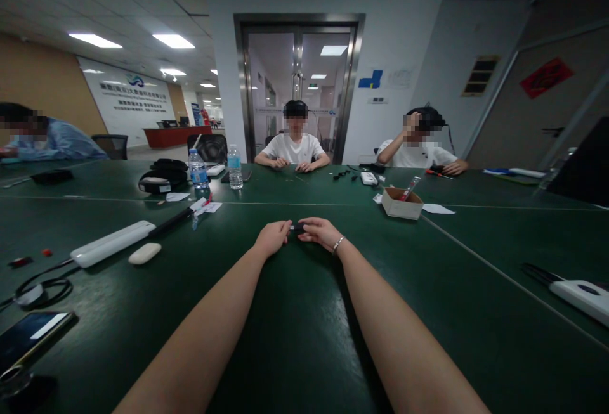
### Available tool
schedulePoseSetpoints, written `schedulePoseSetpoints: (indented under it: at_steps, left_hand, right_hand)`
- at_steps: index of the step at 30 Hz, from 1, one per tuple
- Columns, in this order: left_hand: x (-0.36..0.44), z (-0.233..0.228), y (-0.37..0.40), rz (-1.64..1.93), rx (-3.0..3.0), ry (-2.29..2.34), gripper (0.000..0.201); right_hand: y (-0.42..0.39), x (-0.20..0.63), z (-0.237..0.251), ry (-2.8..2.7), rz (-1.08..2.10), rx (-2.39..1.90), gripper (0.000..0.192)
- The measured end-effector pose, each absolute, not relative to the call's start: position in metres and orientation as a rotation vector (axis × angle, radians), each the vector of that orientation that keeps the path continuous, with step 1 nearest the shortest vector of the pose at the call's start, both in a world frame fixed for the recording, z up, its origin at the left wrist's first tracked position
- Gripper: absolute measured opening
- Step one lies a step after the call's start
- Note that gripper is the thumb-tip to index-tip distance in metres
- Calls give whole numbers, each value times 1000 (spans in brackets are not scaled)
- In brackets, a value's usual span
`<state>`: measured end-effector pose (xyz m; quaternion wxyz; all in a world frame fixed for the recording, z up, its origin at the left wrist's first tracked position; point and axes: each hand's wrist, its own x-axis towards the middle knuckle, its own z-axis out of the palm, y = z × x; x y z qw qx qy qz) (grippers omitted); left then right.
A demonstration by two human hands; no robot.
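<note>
Both of my hands meet over the green table, arms stretched forward. Between them is a small black object with a silvery end, perhaps a USB stick, though it is too small to be sure. My right hand, with a bracelet on its wrist, pinches the black part between thumb and fingers. The fingers of my left hand are closed at the silvery end. What else may lie inside the left fingertips is hidden.
On the green table, a white mouse, a long white device and a phone lie left. Water bottles stand further back. A small cardboard box sits right. Several people sit around the table.
</note>
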<state>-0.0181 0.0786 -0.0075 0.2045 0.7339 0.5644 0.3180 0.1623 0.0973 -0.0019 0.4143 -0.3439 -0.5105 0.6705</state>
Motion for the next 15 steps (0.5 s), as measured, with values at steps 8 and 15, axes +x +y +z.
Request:
schedulePoseSetpoints:
  at_steps: [8, 15]
  left_hand:
    - [-18, -4, 77, 884, 2050, 1624, 54]
    - [-17, -1, 75, 869, 2023, 1673, 54]
  right_hand:
    - [98, 163, -3, -1299, 1705, -824, 25]
    - [98, 162, -3, -1286, 1718, -829, 23]
